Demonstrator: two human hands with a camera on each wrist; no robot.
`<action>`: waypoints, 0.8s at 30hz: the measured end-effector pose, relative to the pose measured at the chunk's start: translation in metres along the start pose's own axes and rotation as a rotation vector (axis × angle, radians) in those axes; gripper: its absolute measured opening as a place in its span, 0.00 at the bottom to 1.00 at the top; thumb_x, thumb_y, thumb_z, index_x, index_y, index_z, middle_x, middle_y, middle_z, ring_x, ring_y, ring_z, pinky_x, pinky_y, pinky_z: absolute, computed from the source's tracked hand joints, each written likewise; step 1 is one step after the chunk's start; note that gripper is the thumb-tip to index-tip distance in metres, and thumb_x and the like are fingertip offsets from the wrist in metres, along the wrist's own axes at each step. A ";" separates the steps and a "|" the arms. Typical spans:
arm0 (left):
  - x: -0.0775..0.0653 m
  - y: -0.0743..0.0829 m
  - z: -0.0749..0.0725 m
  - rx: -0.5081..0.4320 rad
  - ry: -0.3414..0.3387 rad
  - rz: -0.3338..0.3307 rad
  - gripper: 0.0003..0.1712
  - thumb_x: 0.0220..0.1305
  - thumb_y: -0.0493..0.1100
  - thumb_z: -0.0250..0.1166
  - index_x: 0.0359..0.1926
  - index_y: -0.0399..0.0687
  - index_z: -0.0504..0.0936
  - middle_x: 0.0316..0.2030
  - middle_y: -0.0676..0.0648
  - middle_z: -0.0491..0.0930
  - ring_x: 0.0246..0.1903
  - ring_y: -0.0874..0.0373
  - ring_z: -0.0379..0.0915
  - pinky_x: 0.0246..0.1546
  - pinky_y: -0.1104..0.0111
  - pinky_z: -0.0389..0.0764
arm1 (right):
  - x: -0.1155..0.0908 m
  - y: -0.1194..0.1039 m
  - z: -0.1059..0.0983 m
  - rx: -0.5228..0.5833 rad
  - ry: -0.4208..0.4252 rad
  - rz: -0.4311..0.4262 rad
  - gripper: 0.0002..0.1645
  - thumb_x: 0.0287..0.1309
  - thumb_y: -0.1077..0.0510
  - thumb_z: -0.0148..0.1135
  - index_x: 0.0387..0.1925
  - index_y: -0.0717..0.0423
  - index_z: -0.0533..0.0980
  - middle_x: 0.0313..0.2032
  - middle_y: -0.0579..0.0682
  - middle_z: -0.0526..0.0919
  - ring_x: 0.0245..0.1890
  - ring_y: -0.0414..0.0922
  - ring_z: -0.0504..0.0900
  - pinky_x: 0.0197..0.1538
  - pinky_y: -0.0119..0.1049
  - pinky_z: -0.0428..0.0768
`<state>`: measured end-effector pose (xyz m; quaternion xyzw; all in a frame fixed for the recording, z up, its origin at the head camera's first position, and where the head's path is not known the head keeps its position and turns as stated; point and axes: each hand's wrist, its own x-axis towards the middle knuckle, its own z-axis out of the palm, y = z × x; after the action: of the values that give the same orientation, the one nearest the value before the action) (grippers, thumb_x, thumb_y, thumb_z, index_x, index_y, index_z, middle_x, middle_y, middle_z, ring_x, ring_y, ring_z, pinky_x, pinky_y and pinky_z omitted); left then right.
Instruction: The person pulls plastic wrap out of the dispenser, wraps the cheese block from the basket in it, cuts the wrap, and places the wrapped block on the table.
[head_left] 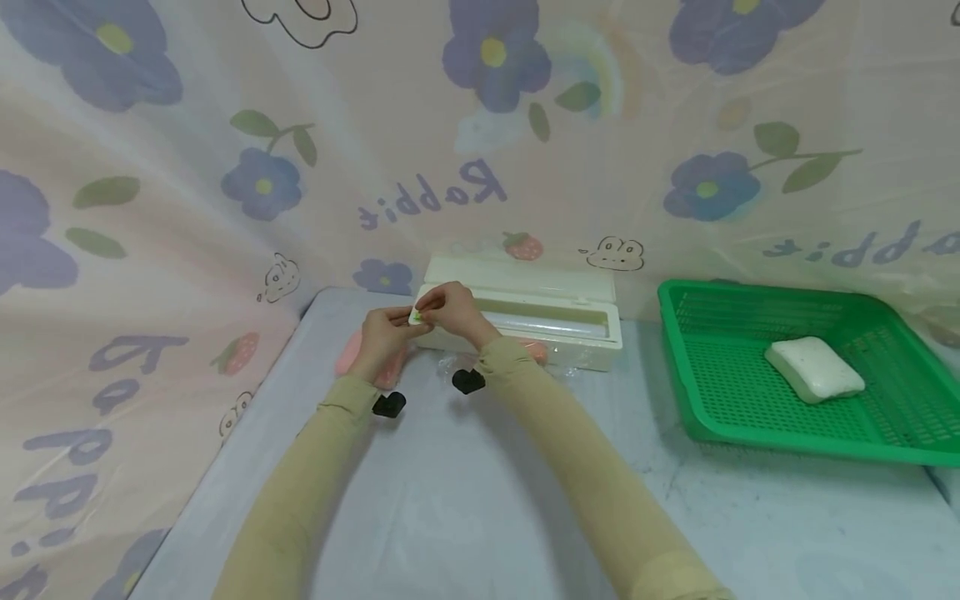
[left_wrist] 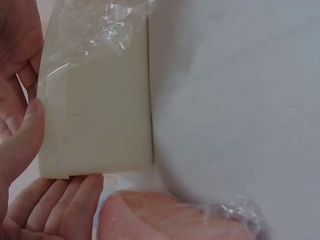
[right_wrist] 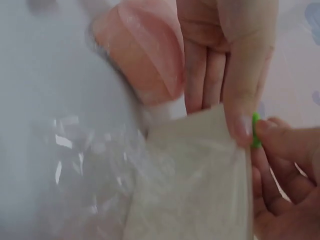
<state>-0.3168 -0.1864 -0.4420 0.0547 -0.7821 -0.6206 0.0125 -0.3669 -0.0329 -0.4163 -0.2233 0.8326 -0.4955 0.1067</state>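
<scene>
A cream cling film dispenser (head_left: 592, 358) stands at the back of the table, its lid (head_left: 525, 279) raised and a roll (head_left: 547, 323) inside. My left hand (head_left: 380, 340) holds its left end, with the thumb on the edge and the other fingers at the end face. At that same corner my right hand (head_left: 456, 312) pinches a small green slider (right_wrist: 256, 131) between finger and thumb. Clear film (left_wrist: 110, 25) hangs crumpled over the dispenser's front. Beside the left hand lies a pink and orange item (right_wrist: 142, 50) wrapped in film; its kind is unclear.
A green plastic basket (head_left: 678, 367) stands at the right with a white pillow-shaped block (head_left: 813, 369) in it. Another orange item (head_left: 536, 352) shows in front of the dispenser, partly behind the right forearm. A printed curtain (head_left: 570, 200) hangs behind the table.
</scene>
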 end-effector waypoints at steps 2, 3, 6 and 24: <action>0.000 0.001 0.000 -0.008 -0.007 -0.017 0.30 0.51 0.38 0.75 0.55 0.31 0.77 0.48 0.35 0.80 0.50 0.50 0.78 0.42 0.73 0.81 | -0.003 0.000 -0.004 -0.009 -0.017 -0.016 0.08 0.58 0.67 0.65 0.40 0.62 0.83 0.35 0.54 0.85 0.37 0.46 0.82 0.40 0.32 0.80; 0.000 0.002 0.000 -0.006 -0.009 -0.023 0.30 0.51 0.38 0.75 0.55 0.31 0.77 0.49 0.35 0.80 0.50 0.50 0.77 0.43 0.72 0.81 | -0.004 0.000 -0.006 -0.014 -0.025 -0.023 0.08 0.58 0.67 0.64 0.40 0.62 0.83 0.35 0.53 0.85 0.37 0.46 0.81 0.40 0.33 0.80; -0.001 0.004 0.000 -0.002 -0.013 -0.044 0.31 0.52 0.39 0.75 0.56 0.32 0.77 0.49 0.35 0.79 0.51 0.50 0.77 0.44 0.71 0.81 | -0.006 0.000 -0.010 -0.053 -0.043 -0.050 0.07 0.58 0.68 0.63 0.39 0.63 0.83 0.34 0.53 0.85 0.34 0.45 0.81 0.38 0.32 0.79; -0.001 0.003 0.001 0.001 0.006 -0.077 0.33 0.48 0.39 0.77 0.56 0.32 0.77 0.51 0.33 0.78 0.52 0.49 0.76 0.47 0.65 0.80 | -0.028 0.012 -0.052 -0.140 -0.105 0.028 0.04 0.56 0.66 0.66 0.34 0.60 0.85 0.34 0.49 0.84 0.32 0.41 0.77 0.37 0.29 0.78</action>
<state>-0.3160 -0.1850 -0.4390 0.0868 -0.7796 -0.6202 -0.0093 -0.3668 0.0259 -0.4023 -0.2444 0.8615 -0.4222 0.1411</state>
